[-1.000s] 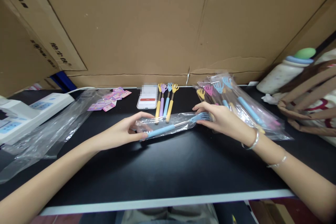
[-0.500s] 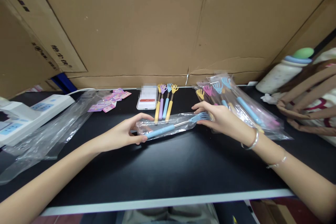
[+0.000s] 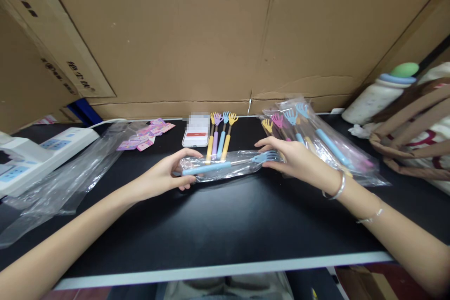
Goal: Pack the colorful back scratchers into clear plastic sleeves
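A blue back scratcher point(image 3: 211, 168) with a hand-shaped head lies lengthwise in a clear plastic bag point(image 3: 225, 176), held between my two hands above the black table. My left hand point(image 3: 174, 171) pinches the bag at the handle end, thumb in front. At the claw end my right hand point(image 3: 288, 154) is closed around the bag's other end and the head. Just behind the bag, several loose back scratchers point(image 3: 221, 143) in yellow, purple and blue lie side by side. To the right, bagged back scratchers point(image 3: 330, 145) lie in a pile, partly behind my right hand and forearm.
A phone point(image 3: 196, 131) lies behind the bag, with small pink cards point(image 3: 147, 135) to its left. Empty plastic bags point(image 3: 80, 178) and a white power strip point(image 3: 49, 150) are at left. A bottle point(image 3: 378, 98) and a brown-handled bag point(image 3: 404, 143) stand at right; cardboard point(image 3: 183, 33) walls the back.
The blue back scratcher has slid left inside the bag, its handle end now close to my left fingers. My left hand has risen slightly; my right hand has barely moved.
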Demonstrator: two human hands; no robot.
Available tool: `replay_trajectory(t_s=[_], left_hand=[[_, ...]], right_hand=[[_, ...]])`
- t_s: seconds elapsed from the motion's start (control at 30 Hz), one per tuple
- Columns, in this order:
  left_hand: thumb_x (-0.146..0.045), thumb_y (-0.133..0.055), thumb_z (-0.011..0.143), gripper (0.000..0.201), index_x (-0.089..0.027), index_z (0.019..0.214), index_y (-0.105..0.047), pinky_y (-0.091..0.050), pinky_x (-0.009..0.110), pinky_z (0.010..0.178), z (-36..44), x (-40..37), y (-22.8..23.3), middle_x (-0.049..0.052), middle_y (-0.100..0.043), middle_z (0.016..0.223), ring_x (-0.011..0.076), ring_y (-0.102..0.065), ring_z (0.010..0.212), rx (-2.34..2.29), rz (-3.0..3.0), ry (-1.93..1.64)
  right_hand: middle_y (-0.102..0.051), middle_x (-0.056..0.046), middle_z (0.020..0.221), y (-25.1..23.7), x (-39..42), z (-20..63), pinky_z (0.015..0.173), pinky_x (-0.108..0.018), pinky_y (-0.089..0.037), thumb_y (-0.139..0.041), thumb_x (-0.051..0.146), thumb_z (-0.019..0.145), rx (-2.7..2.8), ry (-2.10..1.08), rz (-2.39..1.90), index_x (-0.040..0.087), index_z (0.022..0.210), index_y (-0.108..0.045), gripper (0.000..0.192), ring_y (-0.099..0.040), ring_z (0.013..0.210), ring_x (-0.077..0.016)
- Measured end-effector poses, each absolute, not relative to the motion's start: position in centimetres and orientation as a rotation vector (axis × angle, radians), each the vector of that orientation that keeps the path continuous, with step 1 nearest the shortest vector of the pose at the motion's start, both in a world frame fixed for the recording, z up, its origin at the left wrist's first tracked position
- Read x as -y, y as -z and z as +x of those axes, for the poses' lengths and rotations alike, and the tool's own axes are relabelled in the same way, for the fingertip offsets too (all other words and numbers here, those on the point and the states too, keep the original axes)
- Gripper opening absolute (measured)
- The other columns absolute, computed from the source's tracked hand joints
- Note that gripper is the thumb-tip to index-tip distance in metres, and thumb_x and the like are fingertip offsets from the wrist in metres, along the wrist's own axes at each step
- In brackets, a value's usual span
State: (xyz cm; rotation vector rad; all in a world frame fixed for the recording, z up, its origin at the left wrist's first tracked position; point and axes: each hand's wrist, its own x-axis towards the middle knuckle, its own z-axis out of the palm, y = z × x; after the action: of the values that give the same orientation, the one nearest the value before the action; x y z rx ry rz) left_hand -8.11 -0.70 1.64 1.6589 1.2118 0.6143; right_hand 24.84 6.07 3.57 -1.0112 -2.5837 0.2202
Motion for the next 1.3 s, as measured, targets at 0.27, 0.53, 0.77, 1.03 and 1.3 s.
replay_trajectory(t_s=[0.27, 0.53, 0.77, 1.03, 1.3], left_hand=[[-0.037, -0.060, 0.084, 0.048, -0.020, 0.126, -0.044, -0.050, 0.024, 0.066, -8.3, 0.5, -1.7, -0.001, -0.060, 0.076, 0.0130, -0.059, 0.068, -1.185, 1.613, -0.612], [-0.038, -0.062, 0.084, 0.048, -0.023, 0.127, -0.048, -0.052, 0.024, 0.068, -8.1, 0.7, -2.1, 0.002, -0.060, 0.097, 0.0122, -0.059, 0.073, -1.133, 1.569, -0.608], [-0.030, -0.065, 0.081, 0.052, -0.023, 0.129, -0.046, -0.050, 0.023, 0.064, -7.8, 1.1, -2.2, 0.001, -0.060, 0.090, 0.0104, -0.058, 0.069, -1.077, 1.584, -0.532], [-0.035, -0.069, 0.076, 0.063, -0.018, 0.132, -0.044, -0.052, 0.027, 0.066, -7.2, 1.1, -2.4, -0.001, -0.064, 0.070, 0.0136, -0.061, 0.064, -1.141, 1.430, -0.644], [-0.036, -0.078, 0.067, 0.077, -0.019, 0.134, -0.044, -0.053, 0.026, 0.066, -6.1, 1.1, -2.6, 0.003, -0.067, 0.083, 0.0157, -0.064, 0.070, -1.168, 1.211, -0.895]], right_hand=[[-0.066, -0.005, 0.102, -3.5, -6.0, 24.9, 0.084, -0.036, -0.048, -0.059, 0.029, 0.085, 2.659, -0.135, -0.984, 0.023, 0.110, -0.055, 0.026, -0.062, 0.095, -0.0225], [-0.067, -0.002, 0.103, -3.7, -6.0, 24.9, 0.081, -0.033, -0.048, -0.059, 0.027, 0.085, 2.641, -0.147, -0.963, 0.024, 0.109, -0.055, 0.024, -0.063, 0.093, -0.0200], [-0.067, -0.003, 0.105, -3.7, -6.0, 24.7, 0.082, -0.034, -0.051, -0.058, 0.026, 0.086, 2.647, -0.217, -0.893, 0.023, 0.110, -0.055, 0.024, -0.064, 0.094, -0.0198], [-0.059, -0.009, 0.124, -4.4, -5.9, 24.3, 0.102, -0.053, -0.038, -0.060, 0.020, 0.083, 2.384, 0.107, -0.744, 0.024, 0.106, -0.059, 0.023, -0.041, 0.125, -0.0290], [-0.064, -0.006, 0.093, -4.9, -4.0, 23.3, 0.087, -0.040, -0.046, -0.053, 0.016, 0.088, 2.268, -0.051, -0.646, 0.022, 0.096, -0.059, 0.013, -0.058, 0.097, -0.0220]])
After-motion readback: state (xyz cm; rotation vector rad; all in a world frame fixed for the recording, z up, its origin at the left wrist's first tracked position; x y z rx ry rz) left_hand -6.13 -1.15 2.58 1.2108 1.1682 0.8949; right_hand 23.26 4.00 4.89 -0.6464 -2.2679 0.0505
